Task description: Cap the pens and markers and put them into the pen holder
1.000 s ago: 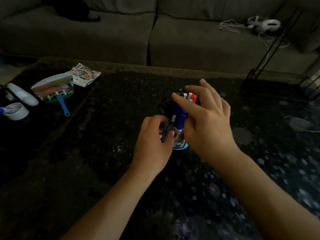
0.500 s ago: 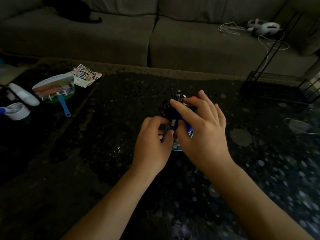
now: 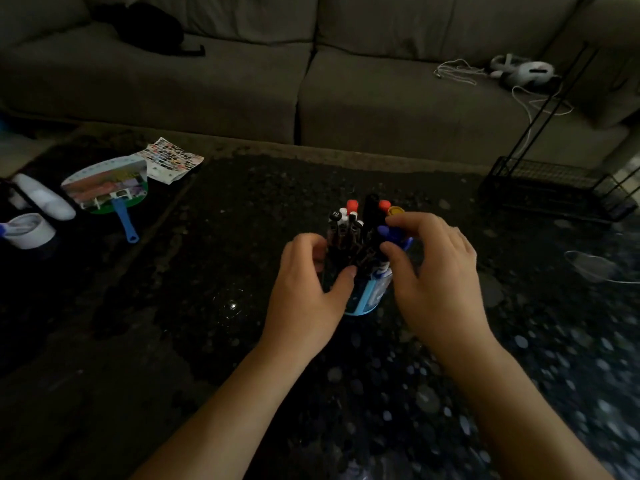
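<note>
A pen holder (image 3: 372, 296) with a light-blue base stands upright on the dark speckled table. Several capped pens and markers (image 3: 349, 220) stick up from it, with black, white, red and orange tops. My left hand (image 3: 308, 282) wraps the holder's left side, thumb across its front. My right hand (image 3: 433, 271) is at its right, and thumb and forefinger pinch a blue marker (image 3: 388, 233) standing among the others. The holder's lower left is hidden behind my left hand.
A hand fan with a blue handle (image 3: 114, 188) and a printed sheet (image 3: 171, 159) lie at the far left, near a white cup (image 3: 26, 230). A black wire rack (image 3: 554, 181) stands at the right. A grey sofa (image 3: 311, 91) runs behind the table.
The holder, tilted toward me before, now stands upright. My right hand has shifted from over the pen tops to the holder's right side, uncovering the tops. My left hand stays on the holder.
</note>
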